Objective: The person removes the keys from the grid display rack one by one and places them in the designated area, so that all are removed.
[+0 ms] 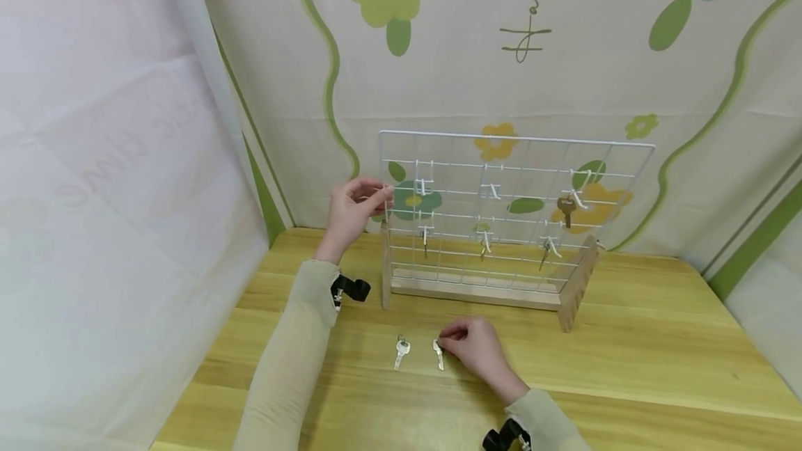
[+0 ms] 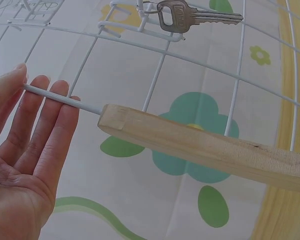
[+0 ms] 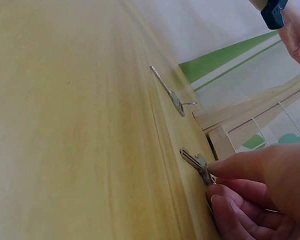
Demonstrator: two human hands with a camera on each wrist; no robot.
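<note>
A white wire rack (image 1: 517,138) on a wooden stand rises at the back of the table. My left hand (image 1: 352,214) holds its left side wire just above the wooden upright (image 2: 200,135), thumb on one side and fingertips on the other. Down on the tabletop, my right hand (image 1: 477,348) pinches a silver key (image 1: 438,355) by its head and ring, the blade pointing toward me. A second silver key (image 1: 402,349) with a small ring lies to the left of it. In the left wrist view a key (image 2: 182,19) hangs from a white hook near the left hand.
Several white hooks (image 1: 493,191) sit on the grid. A brownish key (image 1: 567,210) hangs at the upper right, and more keys hang along the lower row. The wooden table (image 1: 677,346) meets a flower-print curtain (image 1: 438,82) behind, with pale cloth at the left.
</note>
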